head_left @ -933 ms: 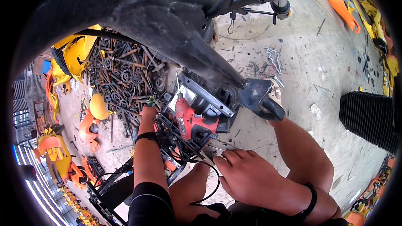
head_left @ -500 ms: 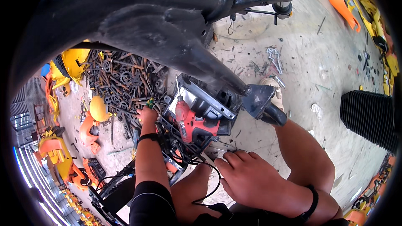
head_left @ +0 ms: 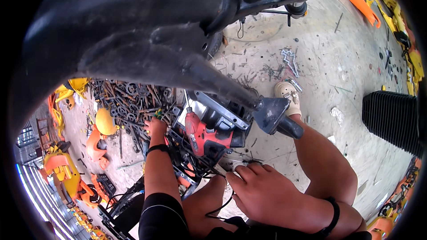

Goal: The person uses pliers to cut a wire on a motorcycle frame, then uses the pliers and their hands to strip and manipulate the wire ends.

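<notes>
My left hand point(head_left: 155, 127) is closed around a green and yellow tool handle point(head_left: 158, 113), beside the heap of metal parts; the tool's far end cannot be made out. My right hand point(head_left: 267, 193) is held low over my lap with its fingers curled; whatever lies under them is hidden. A black cable point(head_left: 232, 198) loops past its fingertips. Between my hands, a red and black power drill point(head_left: 202, 134) with a long thin bit rests on a crate point(head_left: 222, 111) of tools and black cables.
A large black metal arm point(head_left: 133, 31) crosses above the work, its bracket end point(head_left: 273, 115) reaching near my leg. Rusty bolts and chain parts point(head_left: 133, 93) are heaped at left, by a yellow round piece point(head_left: 105, 122). A black ribbed block point(head_left: 391, 120) stands at right.
The whole view has shifted slightly, and the black metal arm now sits lower and covers more of the parts heap. Both hands stay nearly in place, with the cable closer to my right fingertips.
</notes>
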`<state>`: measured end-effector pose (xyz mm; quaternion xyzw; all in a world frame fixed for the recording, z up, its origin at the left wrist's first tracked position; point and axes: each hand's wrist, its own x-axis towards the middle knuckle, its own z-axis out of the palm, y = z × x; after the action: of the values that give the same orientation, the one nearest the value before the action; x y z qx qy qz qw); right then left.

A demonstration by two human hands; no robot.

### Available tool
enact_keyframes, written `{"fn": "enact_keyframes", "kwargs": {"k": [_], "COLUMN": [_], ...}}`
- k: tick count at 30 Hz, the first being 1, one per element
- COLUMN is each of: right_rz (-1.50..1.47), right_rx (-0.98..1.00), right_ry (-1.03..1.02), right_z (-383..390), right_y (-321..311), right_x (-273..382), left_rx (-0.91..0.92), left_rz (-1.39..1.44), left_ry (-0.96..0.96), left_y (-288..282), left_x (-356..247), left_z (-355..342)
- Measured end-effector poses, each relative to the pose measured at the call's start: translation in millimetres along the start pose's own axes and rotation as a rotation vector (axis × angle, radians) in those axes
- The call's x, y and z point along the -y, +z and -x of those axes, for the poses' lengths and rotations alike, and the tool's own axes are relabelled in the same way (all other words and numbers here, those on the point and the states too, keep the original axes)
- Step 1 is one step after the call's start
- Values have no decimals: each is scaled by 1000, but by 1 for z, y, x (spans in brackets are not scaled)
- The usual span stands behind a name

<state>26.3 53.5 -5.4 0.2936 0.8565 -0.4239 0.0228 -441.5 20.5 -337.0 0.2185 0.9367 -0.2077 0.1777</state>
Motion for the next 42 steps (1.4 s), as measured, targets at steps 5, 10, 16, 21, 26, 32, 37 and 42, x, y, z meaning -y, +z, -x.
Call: {"fn": "enact_keyframes", "kwargs": {"k": [5, 10, 16, 21, 26, 32, 37, 42], "right_rz": [-35, -27, -63, -47, -77, -73, -62, -34], "right_rx": [-34, -49, -40, -54, -58, -56, -102, -156], "right_ry": [-1, 5, 16, 14, 13, 4, -27, -61], "right_z": [1, 3, 4, 9, 12, 15, 18, 14], "right_y": [0, -1, -8, -5, -3, 1, -2, 0], "right_x": [-3, -6, -5, -6, -7, -6, 3, 11], "left_rx": [27, 91, 16, 11, 41, -57, -120, -67], "left_rz": [34, 10, -73, -62, -63, -5, 173, 572], "left_ry": [-44, -23, 49, 181, 193, 207, 256, 255], "left_y": [-18, -31, -33, -11, -5, -17, -54, -116], "left_x": [-11, -19, -23, -1, 11, 34, 33, 51], "left_z": [15, 30, 37, 3, -8, -15, -17, 6]}}
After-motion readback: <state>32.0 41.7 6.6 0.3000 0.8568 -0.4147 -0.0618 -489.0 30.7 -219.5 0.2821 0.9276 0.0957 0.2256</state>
